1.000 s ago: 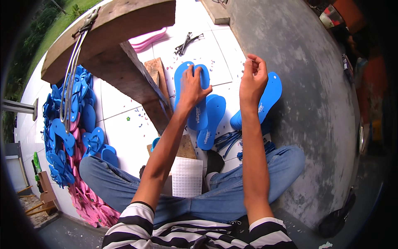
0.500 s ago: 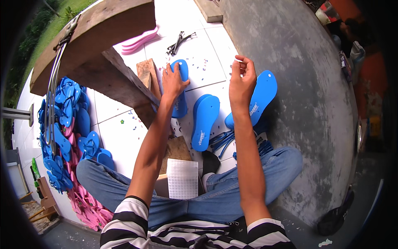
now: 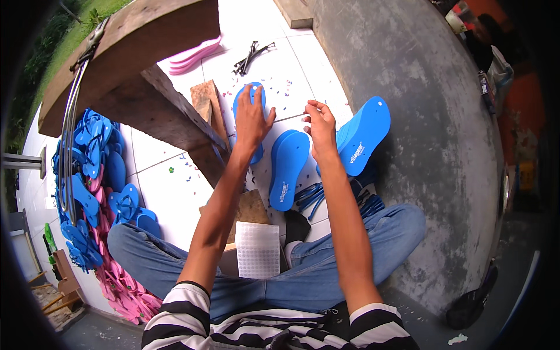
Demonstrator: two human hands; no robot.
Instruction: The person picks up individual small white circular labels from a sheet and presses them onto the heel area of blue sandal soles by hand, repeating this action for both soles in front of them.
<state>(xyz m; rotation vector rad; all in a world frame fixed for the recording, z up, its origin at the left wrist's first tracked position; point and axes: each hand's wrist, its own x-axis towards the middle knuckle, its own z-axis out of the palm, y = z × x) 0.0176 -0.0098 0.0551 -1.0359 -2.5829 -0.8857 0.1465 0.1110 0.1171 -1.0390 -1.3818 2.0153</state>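
Observation:
My left hand (image 3: 252,121) lies with fingers spread over a blue flip-flop sole (image 3: 259,96), which has a white dot near its toe. The hand covers much of that sole. To the right, my right hand (image 3: 321,127) is raised with thumb and forefinger pinched; a tiny pale bit seems to show at the tips, too small to name. Between and below the hands rests a stack of blue soles (image 3: 284,175). Another blue sole stack (image 3: 366,137), white-dotted on top, lies beyond my right wrist. A sheet of small round stickers (image 3: 258,251) lies by my lap.
A wooden bench frame (image 3: 169,111) stands at the left, beside a heap of blue flip-flops (image 3: 93,146) and pink ones (image 3: 125,291). Blue straps (image 3: 312,198) lie near my foot. Black straps (image 3: 252,58) and pink soles (image 3: 195,55) are farther off. A grey wall (image 3: 408,116) borders the right.
My right hand has moved left and nearer, toward the left hand, uncovering more of the right sole stack. My left hand has shifted slightly over its sole, its fingers now lying across the toe.

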